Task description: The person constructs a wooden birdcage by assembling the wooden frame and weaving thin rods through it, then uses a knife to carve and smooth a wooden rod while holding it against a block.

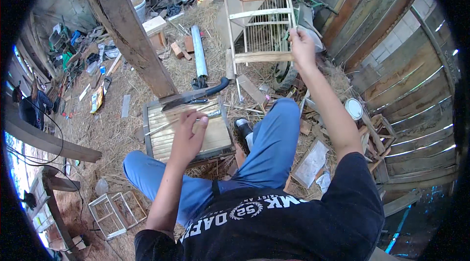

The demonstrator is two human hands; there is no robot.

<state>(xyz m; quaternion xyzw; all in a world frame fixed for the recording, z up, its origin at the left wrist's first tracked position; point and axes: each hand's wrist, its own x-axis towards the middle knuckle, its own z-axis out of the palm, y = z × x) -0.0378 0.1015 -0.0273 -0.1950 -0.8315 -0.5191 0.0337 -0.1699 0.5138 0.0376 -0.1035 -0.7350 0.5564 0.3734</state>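
Note:
A wooden cage [264,57] with thin upright bars stands ahead of me, right of centre. My right hand [301,48] is stretched out to its right-hand post, fingers pinched there; whether a thin bar is also between them is too small to tell. My left hand [188,134] hovers over a low slatted wooden box [215,138] between my knees, half curled with the thumb apart. Beside its fingers a thin stick [157,128] lies across the slats. Along the box's far edge rests a large knife [183,98] with a dark handle, next to a small dark tool [198,101].
A thick wooden post [132,31] rises just beyond the box. A grey tube [199,53], wood blocks [177,49] and a handsaw [107,84] lie on the straw-covered ground. At right are a white lid [353,109] and a plank wall [406,80]. A small wooden frame [117,214] lies at lower left.

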